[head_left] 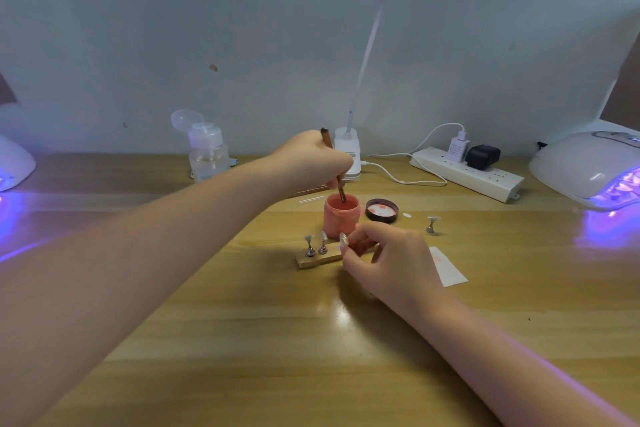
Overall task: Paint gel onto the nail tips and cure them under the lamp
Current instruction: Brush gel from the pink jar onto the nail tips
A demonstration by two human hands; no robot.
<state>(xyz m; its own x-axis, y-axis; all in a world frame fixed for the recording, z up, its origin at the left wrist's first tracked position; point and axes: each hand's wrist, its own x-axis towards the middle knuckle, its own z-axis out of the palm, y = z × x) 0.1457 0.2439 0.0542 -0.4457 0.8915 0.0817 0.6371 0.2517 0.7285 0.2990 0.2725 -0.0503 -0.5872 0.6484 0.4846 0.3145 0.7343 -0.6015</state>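
My left hand [311,159] grips a brown brush [334,166] whose tip dips into the open coral gel jar [341,220]. In front of the jar, my right hand [388,260] pinches a small metal stand with a clear nail tip [343,239] on top, over a wooden base strip [317,260]. On that strip stand two more tip holders [309,246] [323,243]. Another holder with a tip [431,224] stands alone to the right. A curing lamp [588,170] glows purple at the far right.
The jar's dark lid [381,210] lies beside the jar. A second glowing lamp [14,163] sits at the far left. A clear pump bottle [207,154], a desk lamp base [348,152], a power strip [467,173] and a white paper [448,267] are on the wooden table [277,340].
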